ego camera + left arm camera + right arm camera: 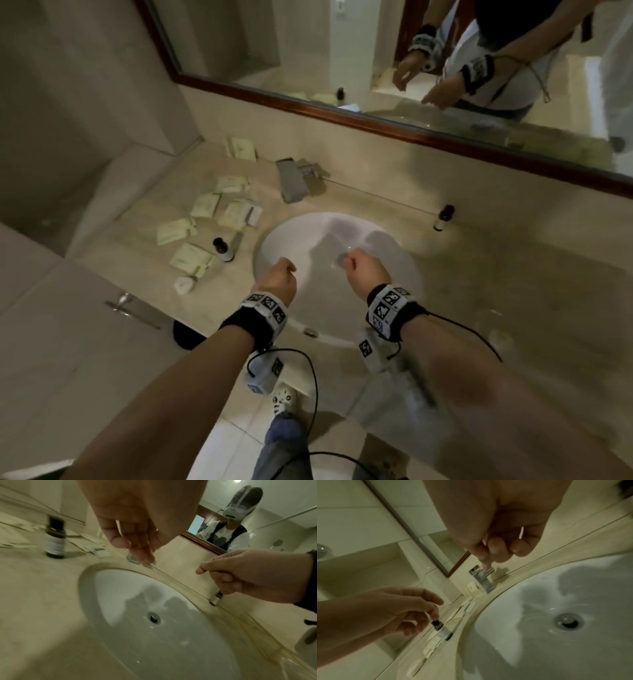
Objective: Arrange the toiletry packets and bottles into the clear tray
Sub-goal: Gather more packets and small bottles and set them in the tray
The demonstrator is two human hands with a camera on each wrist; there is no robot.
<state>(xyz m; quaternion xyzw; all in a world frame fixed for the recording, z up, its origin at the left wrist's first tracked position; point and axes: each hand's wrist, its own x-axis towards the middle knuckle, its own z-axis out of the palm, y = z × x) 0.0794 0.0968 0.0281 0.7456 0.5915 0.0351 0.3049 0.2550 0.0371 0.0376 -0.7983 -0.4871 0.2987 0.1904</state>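
Several pale green toiletry packets (205, 205) lie scattered on the beige counter left of the sink. A small dark bottle (223, 249) (55, 539) (442, 630) stands upright among them near the basin's left rim. A second dark bottle (443, 217) stands at the back right by the wall; in the left wrist view my right hand partly covers it. My left hand (289, 269) (137, 550) hovers over the basin's left side, fingers hanging loosely, holding nothing. My right hand (349, 262) (501, 550) hangs over the basin's middle with fingers curled in, empty. I cannot make out the clear tray.
The white oval sink (342, 308) fills the counter's middle, with a chrome faucet (293, 181) behind it. A mirror (376, 51) runs along the back wall. A small white roll (183, 284) sits at the counter's front left. A wall closes off the left.
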